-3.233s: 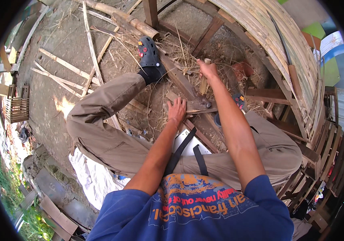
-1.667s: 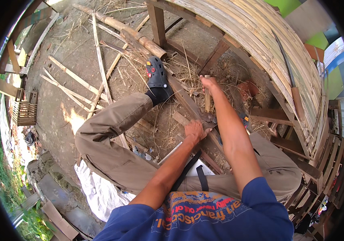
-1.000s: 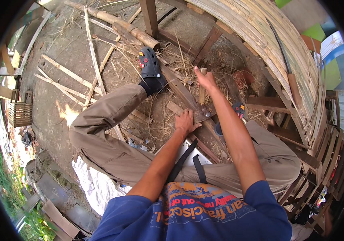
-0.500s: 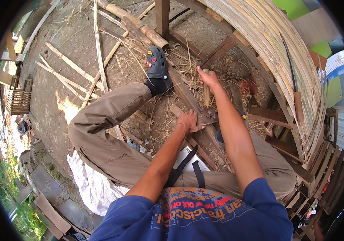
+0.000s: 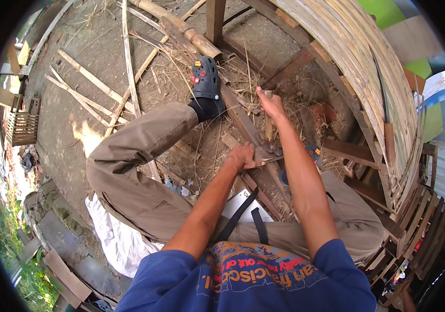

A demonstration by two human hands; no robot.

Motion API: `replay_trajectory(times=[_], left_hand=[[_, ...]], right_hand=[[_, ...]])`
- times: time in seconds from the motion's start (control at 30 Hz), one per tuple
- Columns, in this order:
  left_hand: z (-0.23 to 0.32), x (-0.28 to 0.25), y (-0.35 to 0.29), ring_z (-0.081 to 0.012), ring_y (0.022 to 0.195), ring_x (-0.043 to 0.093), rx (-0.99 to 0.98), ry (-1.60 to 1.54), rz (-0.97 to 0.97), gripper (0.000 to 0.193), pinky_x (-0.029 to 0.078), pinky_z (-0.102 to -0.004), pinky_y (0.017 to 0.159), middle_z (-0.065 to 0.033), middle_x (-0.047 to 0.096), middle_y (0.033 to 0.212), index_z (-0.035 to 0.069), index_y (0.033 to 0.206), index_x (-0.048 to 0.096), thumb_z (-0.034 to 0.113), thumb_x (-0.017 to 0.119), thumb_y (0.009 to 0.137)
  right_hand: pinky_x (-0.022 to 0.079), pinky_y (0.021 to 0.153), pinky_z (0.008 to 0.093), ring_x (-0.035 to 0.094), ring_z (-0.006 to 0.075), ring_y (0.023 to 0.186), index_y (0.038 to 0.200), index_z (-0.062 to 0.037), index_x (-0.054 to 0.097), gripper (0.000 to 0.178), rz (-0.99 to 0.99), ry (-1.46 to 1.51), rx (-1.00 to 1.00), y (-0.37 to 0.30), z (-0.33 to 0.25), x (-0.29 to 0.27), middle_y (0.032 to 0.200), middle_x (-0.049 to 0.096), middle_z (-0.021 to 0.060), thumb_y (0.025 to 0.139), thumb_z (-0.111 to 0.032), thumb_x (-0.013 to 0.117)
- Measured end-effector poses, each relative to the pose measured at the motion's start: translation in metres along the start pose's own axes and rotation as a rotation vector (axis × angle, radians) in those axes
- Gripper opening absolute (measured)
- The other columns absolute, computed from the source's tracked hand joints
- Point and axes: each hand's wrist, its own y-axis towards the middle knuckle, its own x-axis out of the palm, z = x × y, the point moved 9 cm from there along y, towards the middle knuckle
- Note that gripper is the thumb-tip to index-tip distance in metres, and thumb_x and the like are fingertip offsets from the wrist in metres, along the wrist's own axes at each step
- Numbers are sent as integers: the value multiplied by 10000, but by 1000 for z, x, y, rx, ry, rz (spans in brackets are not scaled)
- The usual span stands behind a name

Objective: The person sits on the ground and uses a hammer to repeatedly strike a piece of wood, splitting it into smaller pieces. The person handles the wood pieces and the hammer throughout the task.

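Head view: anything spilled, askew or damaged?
Looks untidy: dry strands lie strewn beyond the right hand, and bamboo strips lie crossed, unstacked, on the ground at upper left. Damage is hard to judge.

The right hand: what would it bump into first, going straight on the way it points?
Probably the loose dry strands ahead of the right hand, with the brown wooden beam beyond, though it might pass above both; depth is unclear.
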Motion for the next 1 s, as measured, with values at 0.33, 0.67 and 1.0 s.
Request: replay_trajectory(times=[0.33,0.67,1.0], left_hand=[[3,-19,-29,-330,1293,460,27,84,244,1017,368,-535,1012,-200,518,1330,-21,1323,477,808,556,740],[-8,-8,-45,-330,1338,412,-119,108,353,1032,293,-586,1086,-183,488,1379,10,1347,481,820,585,716],[-2,-55,18,-288,1406,330,-51,-1819,344,999,280,-474,1117,-119,322,1555,55,1531,235,809,67,898]], right_hand=[[414,548,297,478,121,534,671,-93,525,652,39,-26,-134,-20,0,0,599,483,-9,893,-707,533],[426,577,302,479,136,541,670,-72,526,560,-122,163,-62,-50,-11,22,588,492,13,952,-553,474],[402,549,305,469,140,539,704,-63,563,386,-230,332,-65,-55,-23,29,597,517,24,926,-376,517]])
